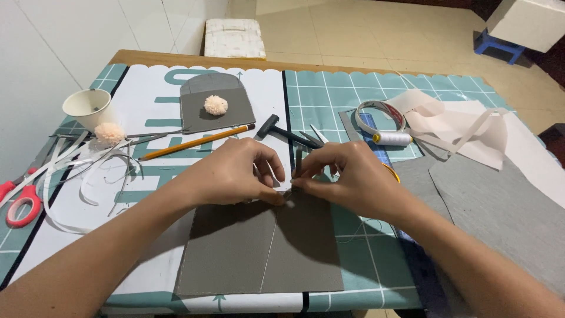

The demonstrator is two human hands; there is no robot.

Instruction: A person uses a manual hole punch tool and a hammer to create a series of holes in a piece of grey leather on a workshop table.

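Your work sits on a teal and white cutting mat [329, 94] that covers the table. To your right lies a broad sheet of light grey fabric [500, 206], with a pale, thin piece of cloth [465, 129] crumpled above it. Right in front of you is the dark grey felt panel [259, 247], lying flat with a faint line running down its middle; both your hands meet at its top edge. Your left hand [232, 174] is curled, fingertips pinched together on that edge near the centre line. Your right hand [353, 176] pinches the same spot from the other side, and a narrow dark grey strip [298, 162] stands upright between the two hands; from here you can't quite tell which fingers hold it. Further back lies a smaller grey felt pouch [216, 103] with a rounded flap and a peach pompom [216, 105] on it. At the far left are red-handled scissors [20, 203], loose white strips [82, 176], a white cup [88, 107] and a second pompom [109, 133]. A yellow pencil [197, 142] lies slanted near your left hand, a small black hammer [282, 131] just past your fingers, and a tape roll [381, 115] and white thread spool [393, 139] beside your right.
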